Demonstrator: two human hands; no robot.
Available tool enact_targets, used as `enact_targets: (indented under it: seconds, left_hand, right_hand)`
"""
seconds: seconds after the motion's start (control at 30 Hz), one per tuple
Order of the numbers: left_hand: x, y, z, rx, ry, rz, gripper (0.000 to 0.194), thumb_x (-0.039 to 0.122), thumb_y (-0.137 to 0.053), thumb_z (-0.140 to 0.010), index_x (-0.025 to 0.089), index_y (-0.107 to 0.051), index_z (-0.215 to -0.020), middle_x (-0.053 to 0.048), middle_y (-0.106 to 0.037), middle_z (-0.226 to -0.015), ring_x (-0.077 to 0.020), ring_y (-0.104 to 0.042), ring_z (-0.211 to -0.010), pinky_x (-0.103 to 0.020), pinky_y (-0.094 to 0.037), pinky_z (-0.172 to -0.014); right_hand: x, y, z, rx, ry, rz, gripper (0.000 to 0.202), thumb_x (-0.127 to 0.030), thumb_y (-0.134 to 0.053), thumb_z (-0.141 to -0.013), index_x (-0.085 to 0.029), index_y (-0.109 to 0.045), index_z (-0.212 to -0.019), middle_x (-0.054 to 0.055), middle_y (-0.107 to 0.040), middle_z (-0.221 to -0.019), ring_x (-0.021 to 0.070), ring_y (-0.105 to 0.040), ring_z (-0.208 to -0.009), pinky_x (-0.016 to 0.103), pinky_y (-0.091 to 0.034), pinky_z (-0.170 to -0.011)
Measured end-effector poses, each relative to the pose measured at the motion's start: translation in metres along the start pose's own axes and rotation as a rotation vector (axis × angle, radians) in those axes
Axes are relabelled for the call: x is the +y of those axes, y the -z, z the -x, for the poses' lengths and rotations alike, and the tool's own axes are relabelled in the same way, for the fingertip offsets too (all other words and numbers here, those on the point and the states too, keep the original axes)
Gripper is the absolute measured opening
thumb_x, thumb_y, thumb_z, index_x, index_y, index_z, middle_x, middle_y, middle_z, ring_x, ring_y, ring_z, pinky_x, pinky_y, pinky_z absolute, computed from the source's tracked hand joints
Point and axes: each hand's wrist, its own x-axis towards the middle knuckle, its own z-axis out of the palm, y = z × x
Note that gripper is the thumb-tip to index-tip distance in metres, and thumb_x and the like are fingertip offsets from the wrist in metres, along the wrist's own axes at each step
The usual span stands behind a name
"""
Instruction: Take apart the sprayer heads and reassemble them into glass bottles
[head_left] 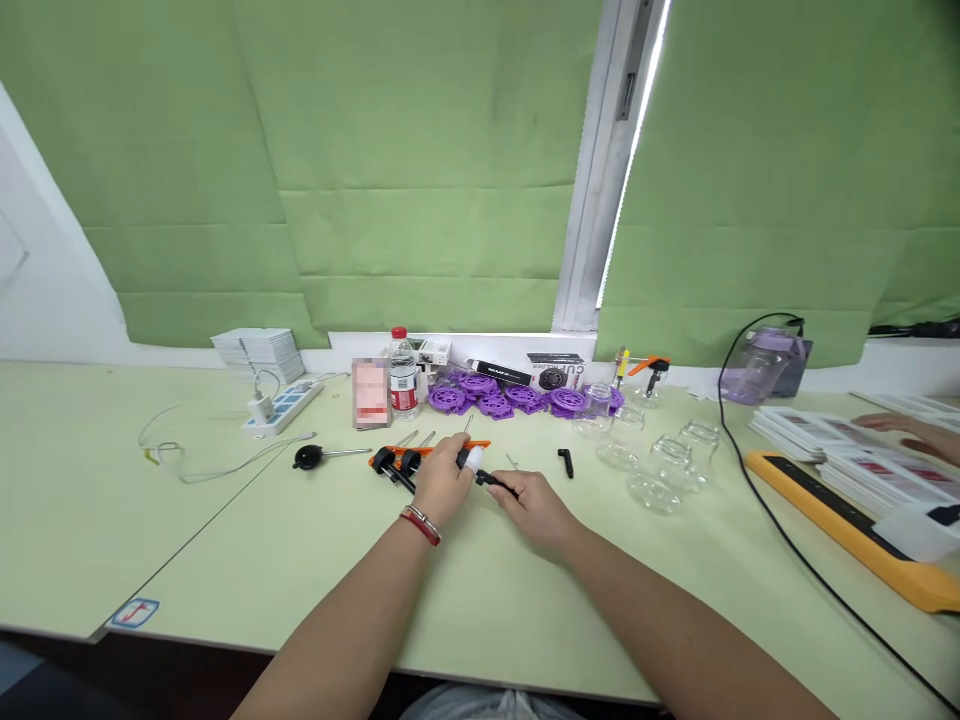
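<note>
My left hand (444, 486), with a red bracelet at the wrist and a white-taped fingertip, rests on the pale green table (225, 560) and pinches one end of a thin black rod-like part (495, 482). My right hand (534, 508) grips the other end of that same part. Just behind my left hand lie black-capped droppers with metal stems on an orange strip (405, 458). A single black-capped dropper (311, 456) lies to the left. A small black piece (566, 463) lies just right of my hands.
Several clear glass jars (660, 462) stand to the right, purple plastic discs (510, 397) and a water bottle (403, 378) at the back. A power strip (281, 407) with cable lies left. A black cable, an orange tray (847, 525) and another person's hand (911, 432) are at right.
</note>
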Motion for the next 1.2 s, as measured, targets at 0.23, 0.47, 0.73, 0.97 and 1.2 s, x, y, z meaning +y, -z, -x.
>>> enact_targets:
  seconds: [0.23,0.47,0.73,0.97,1.2]
  left_hand:
    - [-0.015,0.095,-0.021,0.262,0.219,-0.048,0.046,0.046,-0.060,-0.071,0.021,-0.053,-0.110,-0.004,-0.059,-0.088,-0.0169,-0.053,-0.068,-0.028,-0.043,-0.062]
    - [-0.099,0.166,-0.013,0.185,0.341,-0.094,0.049,0.046,-0.069,-0.059,0.017,-0.062,-0.097,0.000,-0.055,-0.072,-0.0117,-0.047,-0.059,-0.024,-0.042,-0.055]
    - [-0.135,0.145,-0.013,0.093,0.367,-0.308,0.053,0.046,-0.061,-0.067,0.017,-0.061,-0.111,-0.007,-0.065,-0.085,-0.0202,-0.058,-0.069,-0.033,-0.048,-0.067]
    - [-0.140,0.130,-0.021,0.034,0.270,-0.511,0.046,0.040,-0.052,-0.077,0.015,-0.060,-0.115,-0.013,-0.063,-0.110,-0.0280,-0.058,-0.100,-0.038,-0.043,-0.089]
    - [-0.133,0.131,-0.019,0.158,0.155,-0.615,0.046,0.042,-0.048,-0.079,0.012,-0.060,-0.111,-0.013,-0.061,-0.115,-0.0277,-0.055,-0.105,-0.036,-0.041,-0.092]
  right_hand:
    - [0.016,0.003,0.000,0.019,-0.157,-0.005,0.043,-0.043,-0.046,-0.085,-0.016,-0.060,-0.116,0.001,-0.060,-0.068,0.0154,-0.050,-0.060,0.028,-0.039,-0.060]
    - [0.050,0.010,-0.010,0.167,-0.250,-0.008,0.042,-0.038,-0.046,-0.082,-0.013,-0.061,-0.111,0.003,-0.062,-0.067,0.0165,-0.054,-0.059,0.029,-0.041,-0.059]
    - [0.077,0.028,-0.013,0.342,-0.486,0.001,0.040,-0.029,-0.043,-0.080,-0.011,-0.059,-0.111,0.008,-0.068,-0.081,0.0160,-0.056,-0.058,0.029,-0.043,-0.056]
    - [0.089,0.033,-0.013,0.342,-0.538,0.001,0.036,-0.025,-0.044,-0.080,-0.013,-0.061,-0.108,0.008,-0.068,-0.082,0.0149,-0.057,-0.057,0.027,-0.042,-0.053]
    - [0.088,0.027,-0.012,0.224,-0.462,0.120,0.026,-0.020,-0.049,-0.079,-0.013,-0.066,-0.098,0.008,-0.068,-0.081,0.0174,-0.060,-0.073,0.028,-0.043,-0.068]
